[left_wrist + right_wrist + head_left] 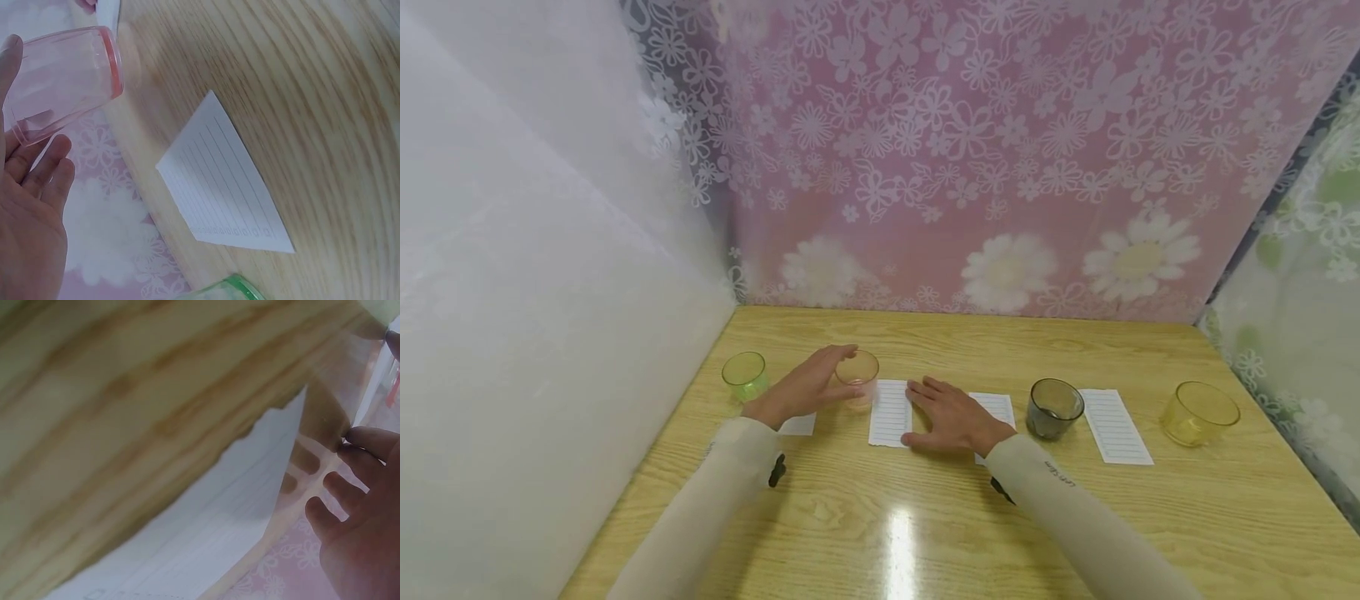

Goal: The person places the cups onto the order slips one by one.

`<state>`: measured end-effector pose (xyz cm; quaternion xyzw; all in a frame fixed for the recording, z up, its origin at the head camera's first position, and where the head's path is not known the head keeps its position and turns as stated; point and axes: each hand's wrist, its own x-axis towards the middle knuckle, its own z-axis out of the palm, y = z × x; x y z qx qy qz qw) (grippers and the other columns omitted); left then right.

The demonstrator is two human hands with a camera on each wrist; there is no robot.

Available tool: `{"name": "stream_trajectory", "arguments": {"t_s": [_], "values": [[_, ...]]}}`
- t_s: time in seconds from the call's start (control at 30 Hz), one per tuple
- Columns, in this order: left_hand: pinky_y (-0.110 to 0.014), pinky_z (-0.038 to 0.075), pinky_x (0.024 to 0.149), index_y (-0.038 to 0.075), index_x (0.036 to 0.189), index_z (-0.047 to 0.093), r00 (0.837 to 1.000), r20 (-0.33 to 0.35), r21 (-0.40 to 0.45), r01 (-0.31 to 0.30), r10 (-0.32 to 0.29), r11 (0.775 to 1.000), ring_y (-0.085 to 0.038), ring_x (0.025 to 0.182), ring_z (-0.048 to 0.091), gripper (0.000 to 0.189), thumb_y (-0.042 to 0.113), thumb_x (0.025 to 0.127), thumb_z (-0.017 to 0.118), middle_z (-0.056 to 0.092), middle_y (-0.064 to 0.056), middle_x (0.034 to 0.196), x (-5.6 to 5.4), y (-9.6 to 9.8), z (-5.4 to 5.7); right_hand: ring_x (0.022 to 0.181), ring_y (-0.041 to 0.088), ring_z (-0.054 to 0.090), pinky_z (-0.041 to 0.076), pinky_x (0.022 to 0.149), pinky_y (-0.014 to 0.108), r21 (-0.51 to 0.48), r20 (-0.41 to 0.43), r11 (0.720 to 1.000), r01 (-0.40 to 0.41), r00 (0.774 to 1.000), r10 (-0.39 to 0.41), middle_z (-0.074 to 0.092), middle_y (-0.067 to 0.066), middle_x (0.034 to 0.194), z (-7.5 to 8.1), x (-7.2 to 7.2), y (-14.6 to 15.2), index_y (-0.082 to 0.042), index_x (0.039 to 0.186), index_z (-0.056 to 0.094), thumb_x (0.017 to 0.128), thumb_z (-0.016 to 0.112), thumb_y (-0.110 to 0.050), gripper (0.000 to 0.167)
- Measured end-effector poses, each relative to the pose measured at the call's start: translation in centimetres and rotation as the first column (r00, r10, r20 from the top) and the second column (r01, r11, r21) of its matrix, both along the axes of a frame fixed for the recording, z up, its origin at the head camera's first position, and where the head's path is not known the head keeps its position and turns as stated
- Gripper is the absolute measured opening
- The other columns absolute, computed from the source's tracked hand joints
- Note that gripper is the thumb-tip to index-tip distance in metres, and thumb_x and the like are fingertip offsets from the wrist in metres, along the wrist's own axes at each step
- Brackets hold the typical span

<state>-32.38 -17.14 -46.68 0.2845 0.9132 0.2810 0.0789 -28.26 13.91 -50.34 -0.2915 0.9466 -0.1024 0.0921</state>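
Observation:
My left hand point(808, 383) holds a pink clear glass cup point(865, 388) between thumb and fingers near its rim. In the left wrist view the cup's thick base point(115, 62) is close to the tabletop; whether it touches, I cannot tell. My right hand point(951, 419) rests by a lined paper slip point(891, 414) just right of that cup, its thumb and fingertips touching the slip's right edge. Beneath the right wrist lies another lined slip point(995, 406), partly covered. A further slip point(219, 187) lies under the left forearm, between the pink cup and a green glass cup point(746, 379).
Toward the right stand a dark grey glass cup point(1052, 410) and a wide yellow glass bowl point(1199, 414), with a lined slip point(1116, 427) between them. The wooden table point(835, 508) meets a floral curtain point(925, 167) behind and a white wall point(550, 250) at left.

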Motion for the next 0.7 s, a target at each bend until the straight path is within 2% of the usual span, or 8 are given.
{"name": "stream_trajectory", "arguments": {"t_s": [0.17, 0.33, 0.7], "values": [[-0.059, 0.034, 0.131, 0.009, 0.172, 0.030, 1.000, -0.013, 0.001, 0.026, -0.026, 1.000, -0.035, 0.162, 0.036, 0.088, 0.050, 0.106, 0.071, 0.044, -0.012, 0.171, 0.0, 0.8, 0.1, 0.168, 0.036, 0.026, 0.029, 0.133, 0.061, 0.016, -0.006, 1.000, 0.002, 1.000, -0.002, 0.032, 0.009, 0.179, -0.2, -0.2, 0.0, -0.010, 0.172, 0.035, 0.101, 0.058, -0.071, 0.096], [-0.058, 0.033, 0.132, 0.008, 0.172, 0.029, 0.999, 0.003, 0.008, 0.038, -0.038, 0.999, -0.034, 0.162, 0.035, 0.089, 0.049, 0.105, 0.072, 0.044, -0.011, 0.171, 0.4, 1.6, 0.3, 0.168, 0.038, 0.025, 0.029, 0.133, 0.062, 0.002, 0.006, 1.000, -0.001, 1.000, 0.001, 0.031, 0.010, 0.179, -0.3, -0.4, -0.2, -0.009, 0.172, 0.033, 0.102, 0.058, -0.071, 0.096], [-0.055, 0.036, 0.131, 0.012, 0.173, 0.031, 0.998, 0.039, 0.029, 0.050, -0.051, 0.998, -0.030, 0.161, 0.038, 0.088, 0.050, 0.105, 0.072, 0.044, -0.007, 0.172, 1.0, 2.8, -0.2, 0.167, 0.041, 0.026, 0.029, 0.131, 0.066, -0.041, 0.022, 0.999, 0.002, 1.000, -0.001, 0.032, 0.012, 0.179, -0.4, -0.4, -0.6, -0.009, 0.172, 0.034, 0.102, 0.059, -0.069, 0.096]]}}
